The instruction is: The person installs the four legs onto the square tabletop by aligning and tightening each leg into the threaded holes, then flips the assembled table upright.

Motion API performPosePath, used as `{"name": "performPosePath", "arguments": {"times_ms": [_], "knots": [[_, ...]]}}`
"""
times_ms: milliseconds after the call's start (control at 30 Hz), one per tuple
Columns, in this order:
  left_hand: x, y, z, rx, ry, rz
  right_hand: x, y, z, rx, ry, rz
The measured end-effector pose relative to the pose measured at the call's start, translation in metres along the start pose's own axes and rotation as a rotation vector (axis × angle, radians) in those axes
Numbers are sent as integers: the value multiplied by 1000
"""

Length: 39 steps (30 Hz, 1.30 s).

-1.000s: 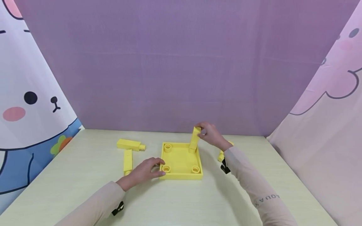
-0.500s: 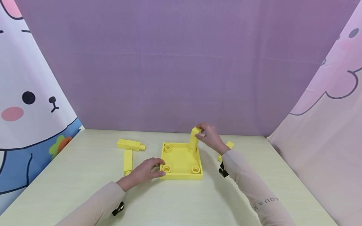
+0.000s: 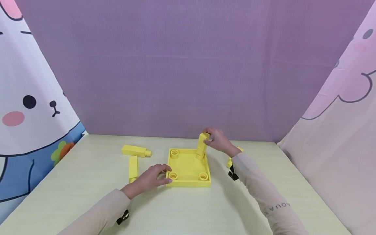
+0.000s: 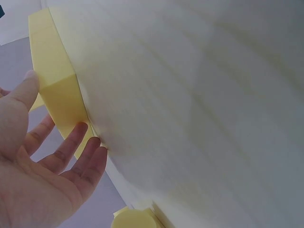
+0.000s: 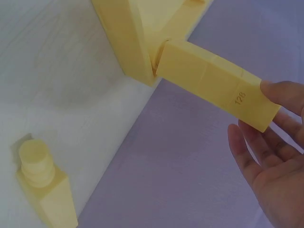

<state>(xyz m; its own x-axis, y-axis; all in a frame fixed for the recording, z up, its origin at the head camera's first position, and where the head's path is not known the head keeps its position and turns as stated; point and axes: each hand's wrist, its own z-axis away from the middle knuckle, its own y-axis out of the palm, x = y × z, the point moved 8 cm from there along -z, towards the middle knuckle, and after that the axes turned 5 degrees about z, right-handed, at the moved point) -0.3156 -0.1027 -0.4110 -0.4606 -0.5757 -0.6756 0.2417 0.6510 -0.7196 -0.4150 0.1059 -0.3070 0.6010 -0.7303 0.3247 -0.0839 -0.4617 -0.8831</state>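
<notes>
An upside-down yellow toy tabletop (image 3: 188, 164) with a raised rim and round corner sockets lies on the table. At its near left corner, my left hand (image 3: 149, 178) holds the rim between thumb and fingers; the left wrist view shows the thumb (image 4: 26, 88) against the yellow edge. My right hand (image 3: 221, 142) pinches the top of a square yellow table leg (image 3: 201, 145). That leg stands nearly upright at the far right socket, its lower end hidden there. The right wrist view shows "128" printed on the leg (image 5: 209, 78).
Two loose yellow legs, one lying crosswise (image 3: 133, 150) and one lengthwise (image 3: 133, 166), are left of the tabletop. Another leg (image 5: 47, 190) with a ridged round end lies at the right, partly behind my right forearm. A purple cloth (image 3: 188, 71) hangs behind.
The held leg has turned slightly about its length, and my right fingers and wrist have shifted a little with it. My left hand and the tabletop stay in place.
</notes>
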Motion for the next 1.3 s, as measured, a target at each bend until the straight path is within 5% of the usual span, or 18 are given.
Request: {"name": "performPosePath", "arguments": {"times_ms": [267,933,1300], "knots": [[0,0,0,1,-1,-7,-1,1,-3,51,0,-15],[1,0,-1,-1,-3,-16,-3,2,5,-119,108,-10],[-2,-1,0,5,-7,0,-5,3,1,-44,60,6]]}}
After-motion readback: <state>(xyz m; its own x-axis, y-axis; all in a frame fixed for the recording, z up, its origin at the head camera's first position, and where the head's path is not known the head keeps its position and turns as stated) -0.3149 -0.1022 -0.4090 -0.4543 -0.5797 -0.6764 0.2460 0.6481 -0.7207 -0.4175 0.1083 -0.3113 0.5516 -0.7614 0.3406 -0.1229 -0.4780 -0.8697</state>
